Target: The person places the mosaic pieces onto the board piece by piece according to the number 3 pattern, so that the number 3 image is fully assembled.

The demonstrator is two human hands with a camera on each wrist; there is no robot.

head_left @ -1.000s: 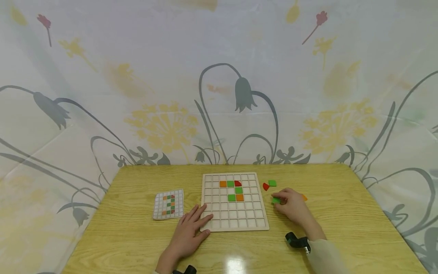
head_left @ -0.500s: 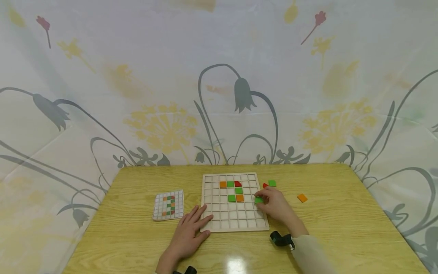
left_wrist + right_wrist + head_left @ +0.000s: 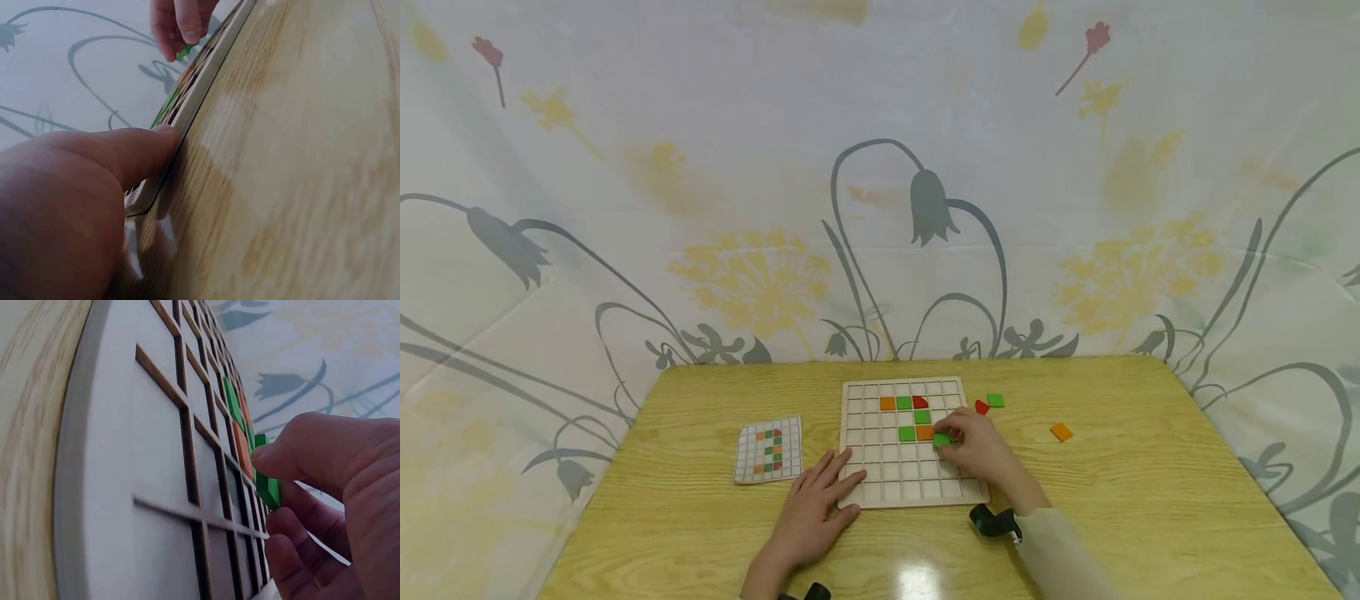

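My right hand (image 3: 977, 446) pinches a green square tile (image 3: 267, 478) between thumb and fingers, close over the wooden grid board (image 3: 887, 492). The tile is just right of an orange tile (image 3: 924, 432) set in the board. Beside that sits a green tile (image 3: 907, 433), with another green tile (image 3: 921, 416) one row up. The top row of pieces holds an orange tile (image 3: 887, 403), a green tile (image 3: 904, 402) and a red rounded piece (image 3: 920, 402). My left hand (image 3: 812, 512) lies with spread fingers on the board's lower left corner, its thumb at the front edge.
A paper pattern card (image 3: 767, 450) with a coloured grid lies left of the board. To the right are a loose red piece (image 3: 982, 407), a green tile (image 3: 996, 401) and an orange tile (image 3: 1061, 432) on the wooden table (image 3: 1150, 500). A flowered cloth rises behind.
My right hand has carried the green tile leftward from the table beside the board to over the board, uncovering the loose orange tile. The left hand stays in place.
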